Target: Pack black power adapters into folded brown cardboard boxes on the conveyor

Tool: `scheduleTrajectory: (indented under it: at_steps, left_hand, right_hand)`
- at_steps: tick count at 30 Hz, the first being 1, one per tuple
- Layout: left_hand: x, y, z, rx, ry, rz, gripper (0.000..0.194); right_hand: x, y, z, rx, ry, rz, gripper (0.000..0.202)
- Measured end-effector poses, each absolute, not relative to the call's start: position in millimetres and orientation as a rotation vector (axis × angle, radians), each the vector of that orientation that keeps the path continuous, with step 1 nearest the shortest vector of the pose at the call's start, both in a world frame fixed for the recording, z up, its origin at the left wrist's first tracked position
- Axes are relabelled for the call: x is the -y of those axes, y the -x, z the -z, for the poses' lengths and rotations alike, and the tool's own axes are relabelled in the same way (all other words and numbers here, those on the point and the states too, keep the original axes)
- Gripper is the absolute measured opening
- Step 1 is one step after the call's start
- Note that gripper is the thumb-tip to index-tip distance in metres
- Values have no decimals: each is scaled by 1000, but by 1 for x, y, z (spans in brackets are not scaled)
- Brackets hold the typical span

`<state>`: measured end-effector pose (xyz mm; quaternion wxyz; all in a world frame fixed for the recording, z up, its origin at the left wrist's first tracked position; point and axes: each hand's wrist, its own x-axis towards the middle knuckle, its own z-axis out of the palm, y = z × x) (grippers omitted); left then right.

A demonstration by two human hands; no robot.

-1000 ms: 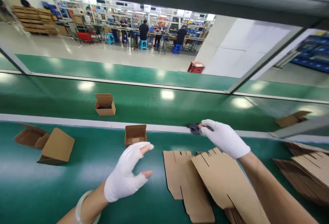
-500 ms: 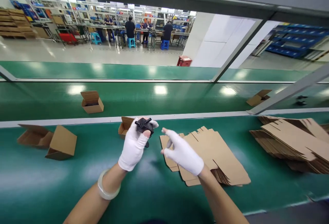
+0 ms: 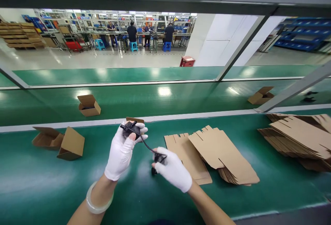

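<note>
In a white glove, my left hand is closed around a small black pump with short stubs sticking out at its top. A thin black cable runs from the pump across to my right hand. That hand, also gloved, pinches the bundled end of the cable, and a dark piece hangs below its fingers. Behind my left hand stands an open cardboard box, mostly hidden. Just to the right of my right hand lie flat cardboard box blanks in a loose stack.
Two open cardboard boxes sit at the left of the green bench. Beyond the white divider, a box with dark contents and another box stand on the green belt. More blanks are piled at right. Grey posts cross the view.
My right hand was apart with nothing in it; now it grips the bundled cable, lower down. The cable has come out between the hands. My left hand has shifted left with the pump.
</note>
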<state>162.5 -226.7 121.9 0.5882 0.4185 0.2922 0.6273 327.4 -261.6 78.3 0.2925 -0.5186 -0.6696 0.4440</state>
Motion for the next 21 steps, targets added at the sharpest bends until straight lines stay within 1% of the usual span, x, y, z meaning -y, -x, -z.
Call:
scheduleTrajectory:
  at_steps: [2,4,8,13,15,16,19,20,21]
  left_hand:
    - [233,-159,-111,-780,-1015,-1319,35]
    - [241,-160,-101,-851,-1078,-1165,36]
    - [253,-165,-91,-887,-1246,-968,37]
    - [254,-151,-97,-782,-1375,-848,39]
    - [247,-140,-96,-772,-1423,-897,40]
    - [241,-135,-93,-806,-1439,-981,42]
    - [211,-118,-70,-1112,-1442,-1344,50]
    - [199,-114,-60,-1240,-1437,-1402,53]
    - [186,-110,-49,-1326,-1438,-1386,55]
  right_hand:
    - [264,-334,-92,1521,1304,-1208,32]
    - [262,-336,-104,1427,1270,-1161,35]
    - [255,-326,-119,1630,1306,-1023,34]
    - [251,-309,-117,1811,1336,-909,19]
    - [246,-303,-114,1745,1254,-871,16]
    - [242,-300,-112,1685,1214,-837,15]
    - [221,-286,-107,1517,1147,-611,17]
    - [212,-281,-105,1509,1146,-516,18]
    - [202,-276,-102,1535,1154,-426,18]
